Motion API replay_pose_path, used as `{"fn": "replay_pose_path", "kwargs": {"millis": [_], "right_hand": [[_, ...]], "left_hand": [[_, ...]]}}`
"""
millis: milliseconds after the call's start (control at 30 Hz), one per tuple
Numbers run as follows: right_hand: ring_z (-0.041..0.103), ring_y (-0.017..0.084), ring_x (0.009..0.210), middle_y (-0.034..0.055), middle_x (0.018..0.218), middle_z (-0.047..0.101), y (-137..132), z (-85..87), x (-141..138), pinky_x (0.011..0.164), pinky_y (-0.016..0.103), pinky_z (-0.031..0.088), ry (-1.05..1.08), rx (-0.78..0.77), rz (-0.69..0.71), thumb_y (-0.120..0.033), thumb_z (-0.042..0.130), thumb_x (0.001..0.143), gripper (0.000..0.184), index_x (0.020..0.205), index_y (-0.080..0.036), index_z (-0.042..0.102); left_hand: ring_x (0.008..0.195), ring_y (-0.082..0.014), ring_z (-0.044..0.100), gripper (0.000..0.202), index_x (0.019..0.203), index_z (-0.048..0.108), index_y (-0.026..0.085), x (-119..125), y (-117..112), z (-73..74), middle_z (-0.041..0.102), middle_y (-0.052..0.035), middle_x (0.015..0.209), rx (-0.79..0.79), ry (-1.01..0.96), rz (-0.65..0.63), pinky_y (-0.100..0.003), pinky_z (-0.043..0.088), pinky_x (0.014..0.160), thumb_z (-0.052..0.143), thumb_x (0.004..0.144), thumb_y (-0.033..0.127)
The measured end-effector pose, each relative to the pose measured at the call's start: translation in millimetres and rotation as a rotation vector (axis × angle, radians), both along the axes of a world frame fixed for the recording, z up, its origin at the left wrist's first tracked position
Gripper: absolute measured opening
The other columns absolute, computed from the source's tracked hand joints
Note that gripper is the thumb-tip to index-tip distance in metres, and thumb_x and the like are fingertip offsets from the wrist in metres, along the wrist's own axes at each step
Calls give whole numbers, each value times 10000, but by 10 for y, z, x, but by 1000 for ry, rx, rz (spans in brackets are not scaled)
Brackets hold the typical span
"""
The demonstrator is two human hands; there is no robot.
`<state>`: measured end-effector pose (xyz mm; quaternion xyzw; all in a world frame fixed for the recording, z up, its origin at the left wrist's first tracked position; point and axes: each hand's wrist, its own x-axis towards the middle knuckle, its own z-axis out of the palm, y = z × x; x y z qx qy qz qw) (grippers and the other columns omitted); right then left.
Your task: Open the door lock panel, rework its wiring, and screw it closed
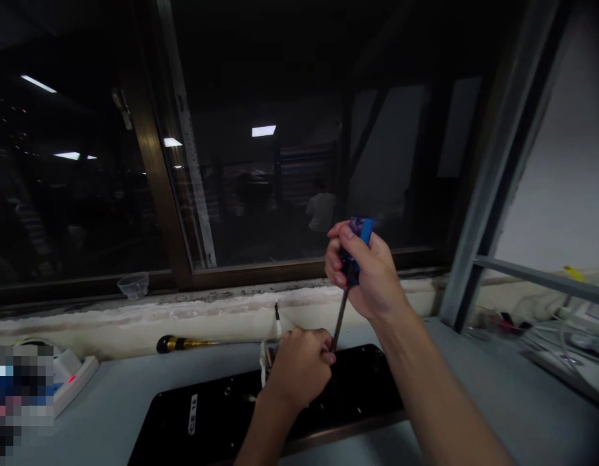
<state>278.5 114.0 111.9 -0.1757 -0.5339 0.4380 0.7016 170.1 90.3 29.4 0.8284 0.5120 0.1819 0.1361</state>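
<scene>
My right hand (365, 272) is wrapped round the blue and black handle of a screwdriver (352, 259). Its shaft points down to the black flat panel (207, 414) lying on the grey table. My left hand (299, 372) is closed in a loose fist at the shaft's tip, resting on the panel and pinching something small that I cannot make out. A white strip pokes out beside that hand.
A second screwdriver with a black and gold handle (180, 343) lies at the table's back edge. A clear plastic cup (133, 285) stands on the window sill. A white power strip (74, 378) sits at the left. Cables and clutter (546, 330) lie at the right.
</scene>
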Motion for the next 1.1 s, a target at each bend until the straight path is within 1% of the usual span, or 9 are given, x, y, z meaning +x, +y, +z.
{"fn": "replay_pose_path", "kwargs": {"millis": [100,200,267,333,433,533,600,833,1100], "right_hand": [[391,54,363,-82,481,450,-7,-21,1,325,170,281,-121,-11,39,-350,649,685,242,750,-202,469],[465,66,467,-54,530,498,-6,-40,63,417,181,385,-433,-75,111,-318,675,660,232,700,-173,499],[494,74,523,-28,570,532,-6,-46,123,449,181,410,-647,-116,89,-334,671,668,231,698,-153,530],[501,81,521,-10,589,549,-8,-44,173,418,178,405,-763,-134,23,-363,656,681,247,712,-143,547],[504,88,494,-8,582,543,-20,-35,203,389,192,424,-759,-117,-29,-401,629,699,270,709,-146,541],[510,87,482,-11,575,531,-33,-29,181,405,205,457,-730,-80,-48,-440,591,725,298,706,-147,538],[501,82,466,-13,567,523,-31,-30,149,387,199,449,-735,-71,-57,-452,576,733,311,700,-145,533],[483,73,440,-21,543,502,2,-42,63,352,178,422,-741,-108,-75,-434,549,756,299,686,-147,505],[484,73,455,-18,552,501,-26,-29,123,362,175,430,-723,-106,-56,-434,554,756,301,690,-145,503]], "left_hand": [[826,-197,586,167,800,617,214,-6,13,-28,681,-14,822,23,14,-3,-290,416,723,464,740,185],[849,-205,585,179,833,610,207,-12,16,-38,676,-29,847,25,33,-3,-295,413,735,450,757,184],[870,-207,581,187,856,607,206,-12,11,-32,671,-37,878,4,49,5,-295,410,747,440,771,192],[876,-210,577,190,866,606,202,-12,3,-19,668,-42,884,-14,53,8,-297,406,756,438,777,196],[866,-208,574,187,849,610,201,-23,-3,4,669,-33,859,-6,-7,13,-298,402,756,441,768,187],[836,-180,579,179,816,621,205,-51,6,24,673,-12,826,-7,-101,-12,-266,400,742,450,765,190],[811,-164,583,180,799,632,201,-71,17,35,675,-9,805,-28,-126,-38,-246,399,719,454,769,198],[842,-177,565,194,780,646,212,-104,21,41,677,-8,810,-18,-59,15,-258,380,716,452,779,217],[811,-174,579,180,771,645,213,-86,9,63,681,-5,791,-3,-90,-3,-253,381,707,466,774,226]]}}
